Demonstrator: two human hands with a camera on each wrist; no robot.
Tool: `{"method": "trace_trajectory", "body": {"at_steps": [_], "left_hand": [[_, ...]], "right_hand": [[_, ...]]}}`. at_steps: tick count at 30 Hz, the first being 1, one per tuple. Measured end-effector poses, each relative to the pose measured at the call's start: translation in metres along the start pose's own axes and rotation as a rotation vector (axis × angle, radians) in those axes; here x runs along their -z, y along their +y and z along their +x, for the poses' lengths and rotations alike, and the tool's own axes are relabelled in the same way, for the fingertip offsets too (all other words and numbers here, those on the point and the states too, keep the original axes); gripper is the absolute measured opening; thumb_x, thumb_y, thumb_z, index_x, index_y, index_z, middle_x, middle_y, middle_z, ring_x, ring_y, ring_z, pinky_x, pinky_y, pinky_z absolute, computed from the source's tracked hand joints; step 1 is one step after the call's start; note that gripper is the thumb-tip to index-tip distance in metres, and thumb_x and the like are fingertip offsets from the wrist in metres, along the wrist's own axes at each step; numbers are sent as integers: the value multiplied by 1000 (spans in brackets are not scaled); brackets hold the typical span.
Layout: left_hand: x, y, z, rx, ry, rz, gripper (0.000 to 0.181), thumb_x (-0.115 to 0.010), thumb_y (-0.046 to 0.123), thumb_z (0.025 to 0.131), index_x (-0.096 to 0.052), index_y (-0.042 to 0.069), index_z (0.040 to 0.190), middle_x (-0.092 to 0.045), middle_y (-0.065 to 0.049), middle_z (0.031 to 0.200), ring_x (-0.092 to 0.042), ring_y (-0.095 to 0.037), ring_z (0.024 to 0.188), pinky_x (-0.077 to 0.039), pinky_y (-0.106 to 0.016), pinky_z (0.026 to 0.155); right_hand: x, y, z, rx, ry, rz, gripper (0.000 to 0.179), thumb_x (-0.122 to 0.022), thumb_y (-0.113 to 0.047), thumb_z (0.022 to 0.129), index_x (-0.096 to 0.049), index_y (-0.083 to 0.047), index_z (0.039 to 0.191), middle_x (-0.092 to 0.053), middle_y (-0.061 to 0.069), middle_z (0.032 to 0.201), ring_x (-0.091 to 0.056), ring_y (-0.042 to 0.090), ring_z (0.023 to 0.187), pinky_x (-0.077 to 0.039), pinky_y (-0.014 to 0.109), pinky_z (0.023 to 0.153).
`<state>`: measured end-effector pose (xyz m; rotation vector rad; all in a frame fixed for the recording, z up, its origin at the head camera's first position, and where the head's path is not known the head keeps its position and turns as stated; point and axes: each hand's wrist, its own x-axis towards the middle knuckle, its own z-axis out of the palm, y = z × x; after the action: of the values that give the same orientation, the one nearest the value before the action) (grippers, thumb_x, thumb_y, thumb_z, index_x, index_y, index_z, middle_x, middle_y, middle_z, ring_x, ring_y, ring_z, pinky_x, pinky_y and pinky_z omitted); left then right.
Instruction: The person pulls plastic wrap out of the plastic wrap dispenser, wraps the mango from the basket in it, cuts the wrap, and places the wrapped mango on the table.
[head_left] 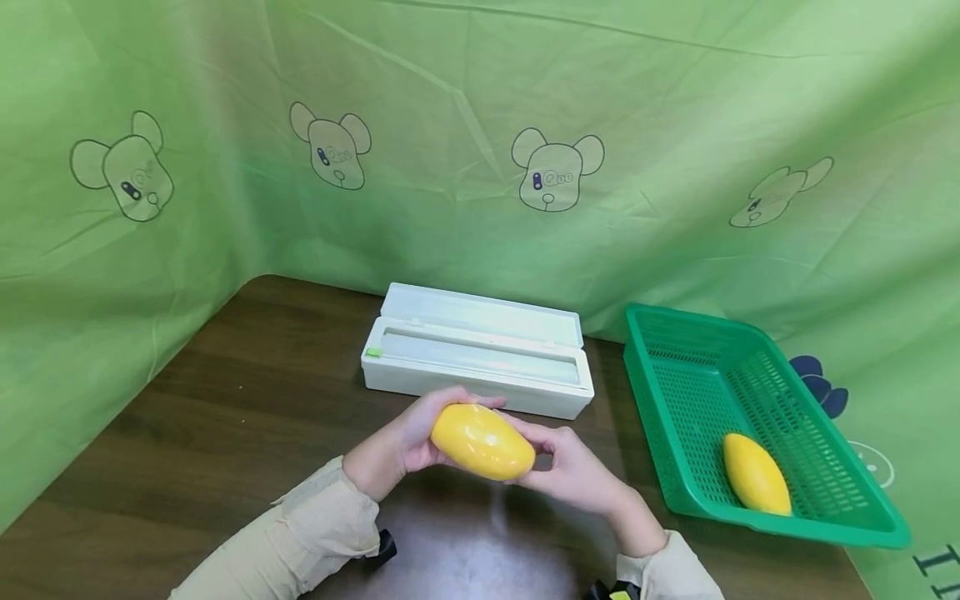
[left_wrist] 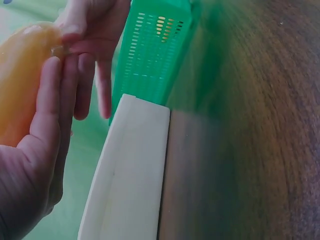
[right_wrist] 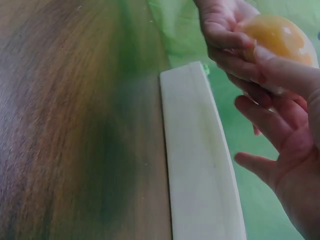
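Note:
A glossy yellow mango is held up above the table in front of the white box; clear film seems to cover it. My left hand holds it from the left, its fingers lying along the far side. At the right end, my right hand pinches it with thumb and fingers. In the right wrist view, the right thumb presses on the end of the mango, while other fingers of that hand spread apart. The white box has its lid raised, with a roll of clear film inside.
A green basket stands to the right with another yellow mango lying in it. The dark wooden table stretches to the left. A green curtain hangs close behind the box and basket.

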<state>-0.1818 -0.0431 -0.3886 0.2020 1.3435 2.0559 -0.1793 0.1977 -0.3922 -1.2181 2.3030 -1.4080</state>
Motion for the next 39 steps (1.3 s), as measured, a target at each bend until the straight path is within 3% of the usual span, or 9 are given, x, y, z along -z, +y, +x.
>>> {"method": "trace_trajectory", "body": {"at_steps": [5, 8, 17, 23, 26, 28, 31, 34, 39], "left_hand": [[1, -4, 1, 14, 3, -23, 68, -37, 32, 98, -34, -3, 156, -62, -17, 126, -70, -20, 94, -59, -44, 84], [2, -5, 1, 21, -1, -23, 68, -37, 33, 99, -33, -3, 156, -61, -18, 127, -69, -21, 95, -58, -47, 86], [2, -7, 1, 35, 20, -37, 68, -36, 32, 99, -34, -4, 156, -62, -18, 126, -69, -22, 96, -58, -46, 85], [2, -10, 2, 46, 35, -72, 66, -37, 32, 98, -37, -4, 154, -62, -16, 123, -68, -21, 96, -58, -46, 86], [2, -12, 2, 44, 40, -78, 65, -38, 32, 98, -39, -4, 152, -62, -14, 120, -68, -20, 95, -58, -45, 86], [2, -11, 2, 39, 49, -74, 64, -39, 32, 98, -40, -4, 151, -62, -14, 118, -68, -20, 95, -58, -46, 86], [1, -10, 2, 27, 76, -68, 62, -40, 32, 98, -43, -4, 149, -62, -14, 117, -68, -20, 94, -58, -47, 87], [1, -9, 1, 13, 99, -63, 61, -41, 32, 98, -45, -4, 147, -61, -15, 118, -68, -22, 95, -57, -50, 88], [3, -8, 1, 3, 131, -77, 63, -39, 31, 99, -42, -5, 151, -61, -17, 123, -68, -22, 97, -56, -50, 90]], "right_hand": [[-3, 4, 2, 110, 46, -176, 60, -75, 11, 81, -60, 3, 138, -76, 5, 110, -72, 11, 95, -41, 51, 109], [-5, 7, 3, 158, 70, -217, 58, -76, 14, 80, -62, 5, 135, -76, 3, 100, -63, 0, 62, -33, 56, 113], [-13, 12, 5, 267, 170, -369, 49, -81, 13, 76, -69, 6, 123, -71, 16, 123, -74, 22, 100, -25, 38, 120], [-14, 16, 6, 271, 191, -311, 49, -71, 23, 77, -68, 7, 122, -75, 14, 110, -59, 3, 53, -29, 35, 117], [-16, 17, 6, 262, 215, -305, 51, -66, 28, 75, -68, 8, 122, -76, 11, 100, -49, 0, 49, -32, 36, 115], [-17, 18, 5, 247, 227, -303, 52, -66, 28, 74, -68, 8, 123, -76, 11, 102, -56, 1, 53, -34, 38, 114], [-17, 15, 5, 188, 213, -272, 56, -69, 25, 78, -64, 7, 131, -71, 16, 122, -73, 16, 91, -39, 40, 111], [-14, 10, 3, 59, 174, -168, 70, -71, 20, 82, -49, 5, 147, -61, 17, 139, -63, 30, 123, -46, 38, 105], [-3, 1, 1, -191, 187, 40, 78, -73, 11, 86, -37, 3, 155, -53, 22, 147, -61, 35, 125, -52, 33, 96]]}}
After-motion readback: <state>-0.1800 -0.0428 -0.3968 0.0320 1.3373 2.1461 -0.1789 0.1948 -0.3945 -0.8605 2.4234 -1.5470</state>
